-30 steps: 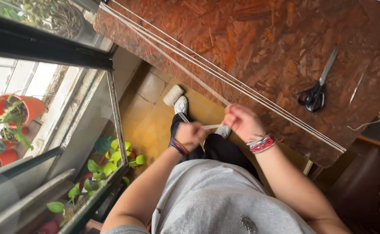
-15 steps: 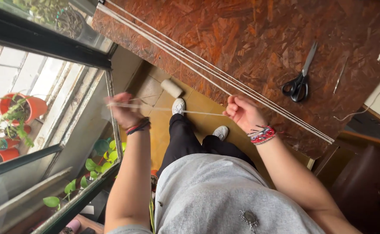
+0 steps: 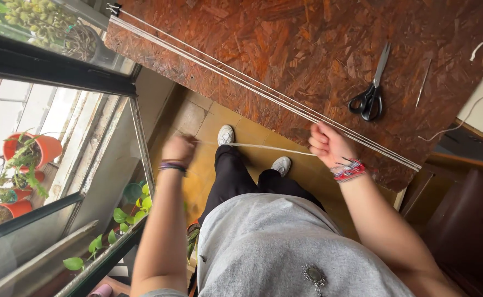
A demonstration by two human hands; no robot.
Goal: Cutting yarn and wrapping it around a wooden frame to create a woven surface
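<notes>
A white cord [image 3: 258, 147] is stretched taut between my two hands, above the floor. My left hand [image 3: 179, 149] is closed on its left end, blurred by motion, out near the window frame. My right hand [image 3: 327, 144] is a fist around the other end, right at the edge of the wooden board table [image 3: 285, 49]. Several long white cords [image 3: 241, 82] lie stretched side by side in a diagonal line across that table, clipped at the far left corner. My legs in black trousers and white shoes show below the cord.
Black-handled scissors [image 3: 371, 93] lie on the table to the right, with a thin metal tool [image 3: 423, 82] beside them. A glass door and window frame [image 3: 137, 137] stand on the left, with green plants [image 3: 126, 214] at the bottom and orange pots [image 3: 38, 148] outside.
My hands were close together a second ago and have drawn apart. The left hand swung out left toward the window, the right rose to the table edge, and the cord between them lengthened.
</notes>
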